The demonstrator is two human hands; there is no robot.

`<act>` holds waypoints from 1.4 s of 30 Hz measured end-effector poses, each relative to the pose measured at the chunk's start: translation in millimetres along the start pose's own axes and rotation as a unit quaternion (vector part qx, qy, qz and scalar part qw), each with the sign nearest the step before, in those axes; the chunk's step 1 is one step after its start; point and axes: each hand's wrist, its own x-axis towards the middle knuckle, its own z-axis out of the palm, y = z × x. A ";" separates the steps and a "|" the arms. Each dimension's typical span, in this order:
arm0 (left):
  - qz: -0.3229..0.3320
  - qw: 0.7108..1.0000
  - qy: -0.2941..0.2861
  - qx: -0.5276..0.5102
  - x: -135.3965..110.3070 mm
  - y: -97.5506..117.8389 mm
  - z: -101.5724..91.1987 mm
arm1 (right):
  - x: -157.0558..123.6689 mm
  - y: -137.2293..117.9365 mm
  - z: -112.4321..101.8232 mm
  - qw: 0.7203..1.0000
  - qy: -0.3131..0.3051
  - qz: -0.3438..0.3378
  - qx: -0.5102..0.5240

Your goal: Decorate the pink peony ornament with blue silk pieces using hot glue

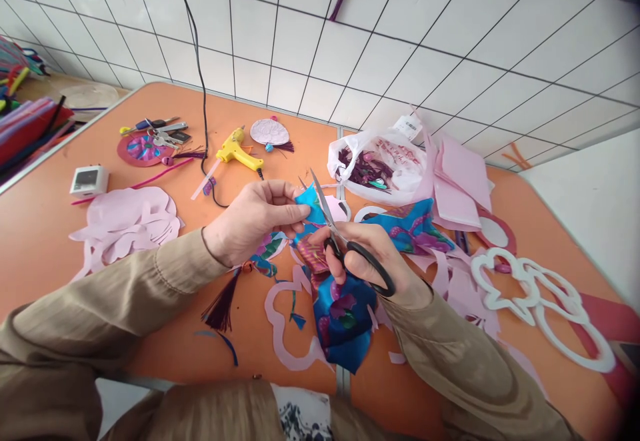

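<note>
My left hand (255, 218) pinches the top edge of a blue patterned fabric strip (340, 308) that hangs down to the orange table (45, 234). My right hand (367, 254) grips black-handled scissors (334, 231), fingers through the loops. The blades point up and left, parted around the fabric just right of my left fingertips. More of the same blue fabric (413, 228) lies behind my right hand.
A yellow glue gun (237, 151) with a black cable, keys (160, 136), a white box (89, 180), pink paper cutouts (127, 218), a white plastic bag (380, 164), white foam outlines (540, 291) and a purple tassel (223, 304) lie on the table. A white tiled wall stands behind.
</note>
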 end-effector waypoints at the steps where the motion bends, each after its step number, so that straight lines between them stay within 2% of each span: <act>1: -0.002 1.000 -0.001 0.000 0.1 0.6 0.3 | -0.3 1.7 -0.8 1.000 0.002 0.008 -0.003; 8: -0.023 1.000 0.011 0.015 0.4 6.6 1.3 | -0.8 6.3 -2.5 0.999 0.013 0.027 -0.012; 18: -0.024 0.999 -0.020 0.037 3.8 9.5 -4.7 | -3.1 4.7 -2.4 0.998 0.017 0.052 -0.007; 21: -0.022 0.999 -0.025 0.042 4.5 9.7 -6.6 | -2.6 0.0 -1.5 0.998 0.019 0.056 -0.015; 29: -0.025 0.998 -0.030 0.041 4.3 12.1 -9.0 | 0.1 -19.6 5.2 0.992 0.049 0.116 -0.023; 42: -0.007 0.996 -0.037 0.076 8.4 17.6 -16.7 | -0.1 -17.9 5.7 0.993 0.030 0.114 0.011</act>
